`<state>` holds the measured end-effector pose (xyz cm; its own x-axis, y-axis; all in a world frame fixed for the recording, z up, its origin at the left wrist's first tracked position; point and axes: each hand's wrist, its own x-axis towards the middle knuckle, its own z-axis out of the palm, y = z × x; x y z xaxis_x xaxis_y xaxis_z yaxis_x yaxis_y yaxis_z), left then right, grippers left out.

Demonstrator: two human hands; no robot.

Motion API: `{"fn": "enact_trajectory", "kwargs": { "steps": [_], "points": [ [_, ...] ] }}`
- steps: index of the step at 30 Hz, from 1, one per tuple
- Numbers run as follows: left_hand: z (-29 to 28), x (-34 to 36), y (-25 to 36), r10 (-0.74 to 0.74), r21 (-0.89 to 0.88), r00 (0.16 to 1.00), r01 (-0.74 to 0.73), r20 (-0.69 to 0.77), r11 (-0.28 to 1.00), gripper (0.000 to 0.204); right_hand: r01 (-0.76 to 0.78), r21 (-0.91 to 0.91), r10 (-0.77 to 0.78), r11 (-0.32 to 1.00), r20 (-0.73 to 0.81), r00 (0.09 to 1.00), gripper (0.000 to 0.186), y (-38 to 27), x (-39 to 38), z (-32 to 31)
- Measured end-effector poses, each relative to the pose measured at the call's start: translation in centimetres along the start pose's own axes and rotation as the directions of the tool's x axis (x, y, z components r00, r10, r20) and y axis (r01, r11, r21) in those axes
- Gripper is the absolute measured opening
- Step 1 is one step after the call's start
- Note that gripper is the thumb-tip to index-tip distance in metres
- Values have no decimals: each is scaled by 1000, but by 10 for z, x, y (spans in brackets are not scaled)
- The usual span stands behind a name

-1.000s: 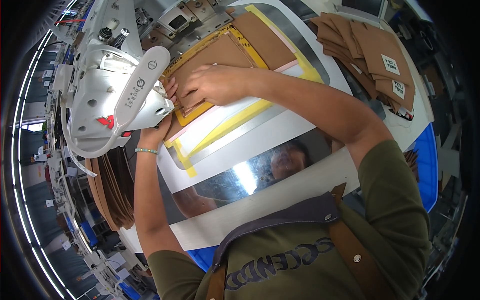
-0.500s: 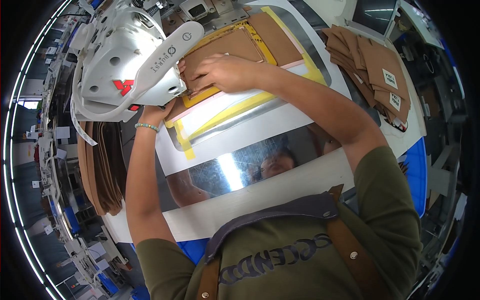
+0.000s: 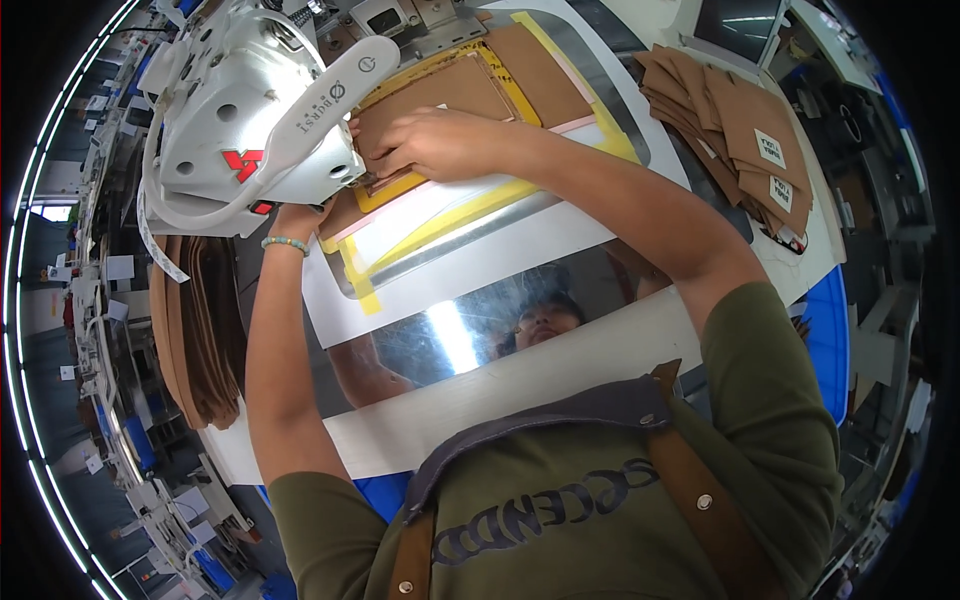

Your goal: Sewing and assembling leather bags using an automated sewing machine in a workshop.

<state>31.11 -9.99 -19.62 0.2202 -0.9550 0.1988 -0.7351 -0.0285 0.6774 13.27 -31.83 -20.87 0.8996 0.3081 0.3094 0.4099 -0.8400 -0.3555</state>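
My right hand (image 3: 440, 145) rests at the lower left of a brown panel (image 3: 455, 90) inside a yellow rectangular frame (image 3: 515, 95), fingers bent and slightly apart on it. My left hand (image 3: 310, 215) is mostly hidden beneath a white machine head (image 3: 240, 110) with a handle; its wrist shows a bead bracelet, and what its fingers touch is hard to make out. Around the frame lie another brown panel (image 3: 545, 85) and white sheeting (image 3: 340, 320) with yellow tape (image 3: 615, 140) on a metal plate.
Stacked brown pieces with white labels (image 3: 740, 120) lie at right, beside a screen (image 3: 735, 25) and above a blue bin (image 3: 825, 340). Folded brown pieces (image 3: 195, 340) stand at left. A reflective steel strip (image 3: 400, 350) runs along the worktable's pale front edge (image 3: 380, 445).
The view has shifted, so the machine and frame sit higher in the picture. My left fingertips are more hidden by the machine head; my right hand stays on the panel.
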Motion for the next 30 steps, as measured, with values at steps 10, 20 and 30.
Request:
{"fn": "enact_trajectory", "kwargs": {
  "steps": [10, 20, 30],
  "points": [
    [17, -15, -18, -69, 245, 986, 105, -152, 964, 32, -78, -147, 76, 986, -20, 997, 44, 17, 6, 4],
    [13, -55, -19, -231, 85, 925, 268, -302, 960, 29, -38, -39, 39, 999, 25, 999, 47, 2, 5, 5],
    [11, -111, 69, -127, 212, 965, 177, -228, 961, 22, 62, 40, -61, 997, -28, 998, 40, -15, -8, 5]
  ]
}}
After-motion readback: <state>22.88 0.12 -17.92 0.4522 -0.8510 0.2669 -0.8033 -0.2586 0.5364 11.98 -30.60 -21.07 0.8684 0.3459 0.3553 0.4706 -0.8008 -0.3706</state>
